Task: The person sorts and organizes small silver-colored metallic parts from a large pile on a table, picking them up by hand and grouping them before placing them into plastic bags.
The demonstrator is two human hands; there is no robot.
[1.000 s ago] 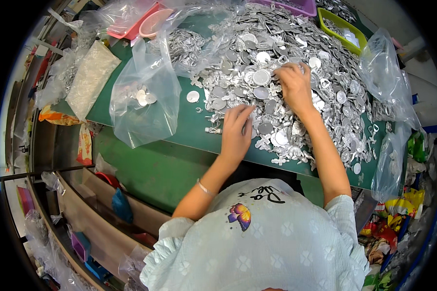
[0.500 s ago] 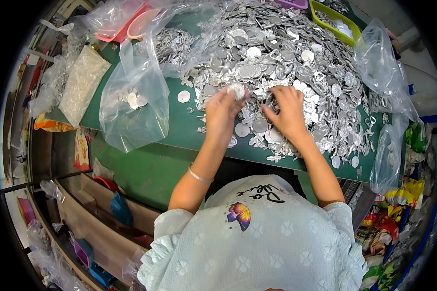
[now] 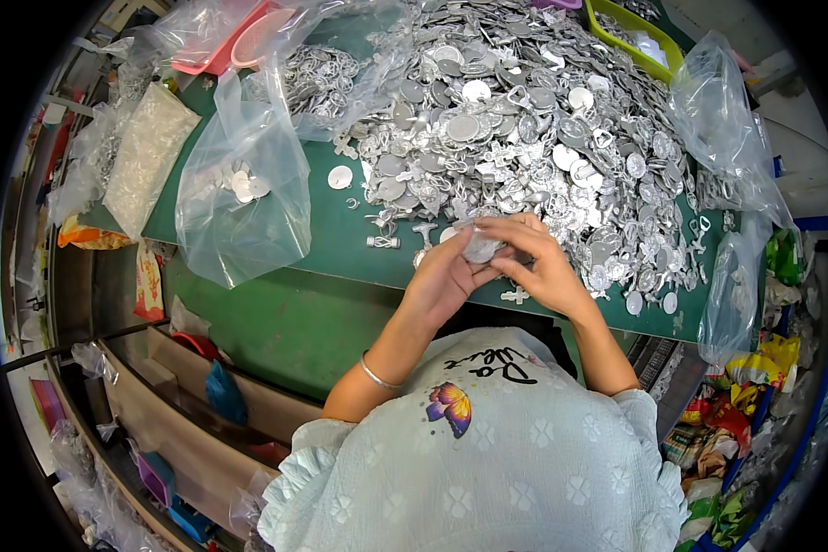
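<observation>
Near the table's front edge my two hands meet around a few round silver medals [image 3: 481,247]. My left hand [image 3: 440,283] is closed on them, the discs lying between thumb and fingers. From the other side my right hand [image 3: 545,265] curls its fingers over the same discs, its thumb beneath. How many they hold is hidden. Just beyond spreads a large heap of silver medals and charms [image 3: 488,156]. A small cross charm [image 3: 515,295] lies beside the right hand, and a lone round disc [image 3: 339,177] lies to the left of the heap.
A clear plastic bag [image 3: 248,230] with several discs lies on the green table [image 3: 340,260] at left, beside a filled bag [image 3: 150,166]. Pink baskets [image 3: 259,39] and a green tray [image 3: 630,41] stand at the back. Another clear bag [image 3: 729,304] hangs over the right edge.
Both hands have drawn back from the heap toward the table's front edge and come together. The right hand has left the loose pieces and now touches the discs in the left.
</observation>
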